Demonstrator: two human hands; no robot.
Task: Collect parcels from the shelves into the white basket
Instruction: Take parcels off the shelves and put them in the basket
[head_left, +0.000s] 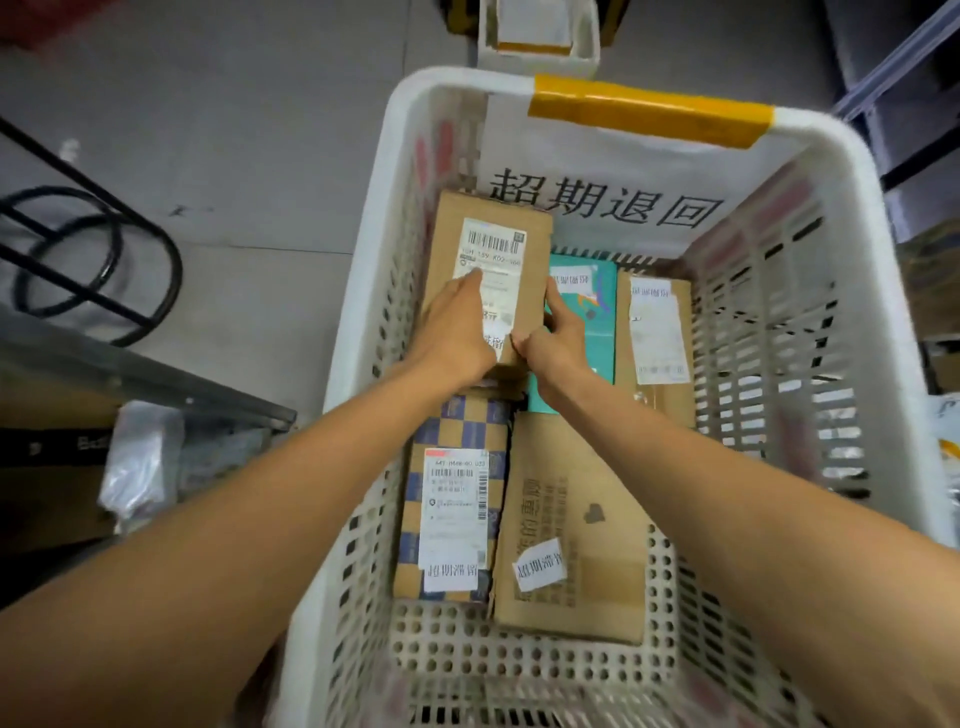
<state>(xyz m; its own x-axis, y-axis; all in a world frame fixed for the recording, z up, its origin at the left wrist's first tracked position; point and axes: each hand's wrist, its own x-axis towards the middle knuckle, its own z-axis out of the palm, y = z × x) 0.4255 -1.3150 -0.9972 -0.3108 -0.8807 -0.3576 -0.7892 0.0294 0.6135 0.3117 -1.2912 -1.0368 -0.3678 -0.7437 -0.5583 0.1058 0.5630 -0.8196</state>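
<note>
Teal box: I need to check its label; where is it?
Head view: the teal box lies in the far half of the white basket, between the barcoded brown box on its left and a second brown box on its right.

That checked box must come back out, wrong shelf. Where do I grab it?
Take the checked box by its near short end, reaching down from your side. Its long sides sit close against the basket wall and the big brown box; only bare basket floor lies before that end.

White basket (363, 291) with yellow-taped rim (649, 117); brown parcel (569, 525), teal box (597, 312), blue-and-tan checkered parcel (460, 426).
</note>
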